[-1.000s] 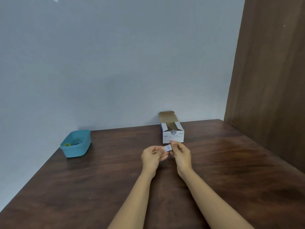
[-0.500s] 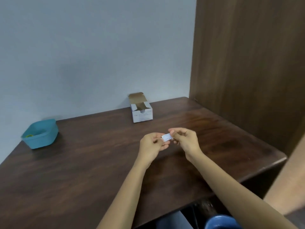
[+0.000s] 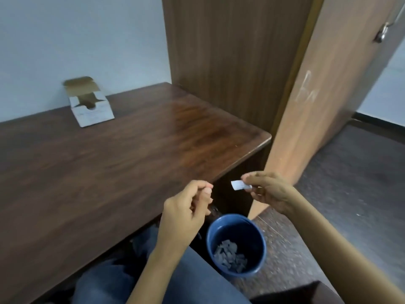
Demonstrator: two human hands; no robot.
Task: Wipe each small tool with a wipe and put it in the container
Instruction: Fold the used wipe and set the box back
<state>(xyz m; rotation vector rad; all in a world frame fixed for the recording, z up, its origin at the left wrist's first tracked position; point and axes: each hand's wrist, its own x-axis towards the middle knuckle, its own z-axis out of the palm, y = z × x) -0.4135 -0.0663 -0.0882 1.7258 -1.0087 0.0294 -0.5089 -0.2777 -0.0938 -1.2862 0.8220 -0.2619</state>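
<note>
My right hand pinches a small white wipe packet between thumb and fingertips, off the table's right front corner. My left hand is just left of it, a short gap away, with thumb and fingers pinched together; nothing shows between them. Both hands hover above a blue bin on the floor, which holds several crumpled pale scraps. The open white wipe box stands at the back left of the dark wooden table. No tool and no tool container is in view.
A tall dark wood panel rises behind the table's right end, with a lighter wooden door beside it. Dark floor spreads to the right. My legs in blue trousers sit below the table edge.
The view has swung right and down, so the teal container has left the frame and the blue bin has appeared. My hands have separated; the packet stays in my right hand.
</note>
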